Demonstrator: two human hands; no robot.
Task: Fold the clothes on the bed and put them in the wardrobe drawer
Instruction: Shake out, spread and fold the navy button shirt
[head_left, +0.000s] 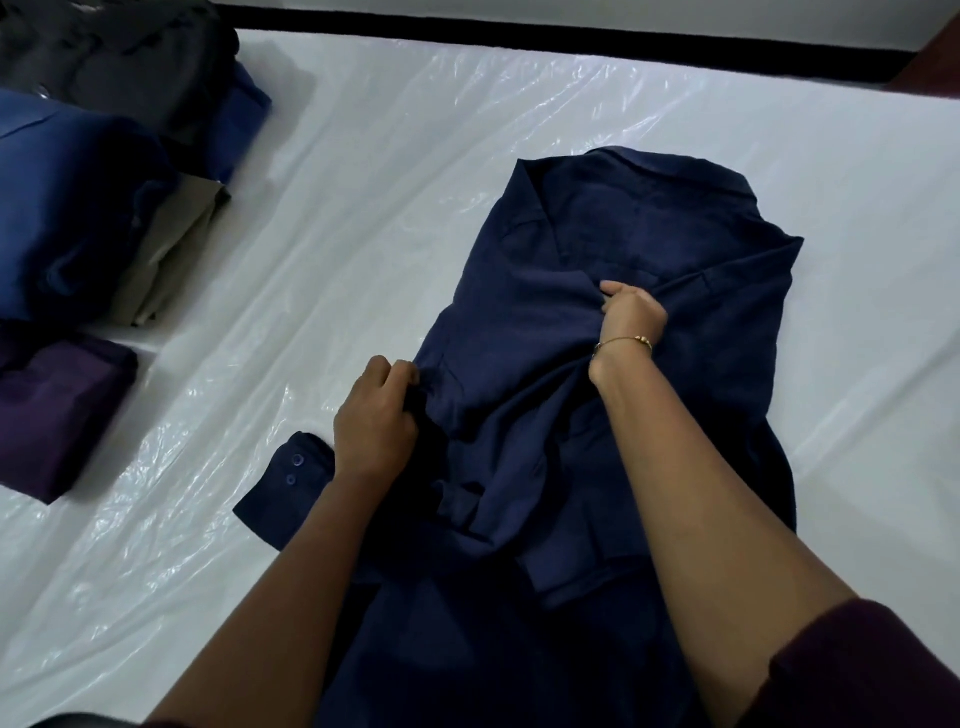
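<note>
Both hands clutch the soft navy button-up shirt (613, 249) on crinkled clear plastic sheeting (363, 156): left hand (375, 418) bunching its edge, right hand (631, 317) apparently gathering mid-chest fabric.

Shirt (613, 332) on bed (363, 218), stacks (78, 234) left

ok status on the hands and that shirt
Both hands gripping: left hand at the navy shirt edge, right hand bunching mid-chest. Shirt half folded, cuff loose. Folded stacks far left, clear of it.
</note>
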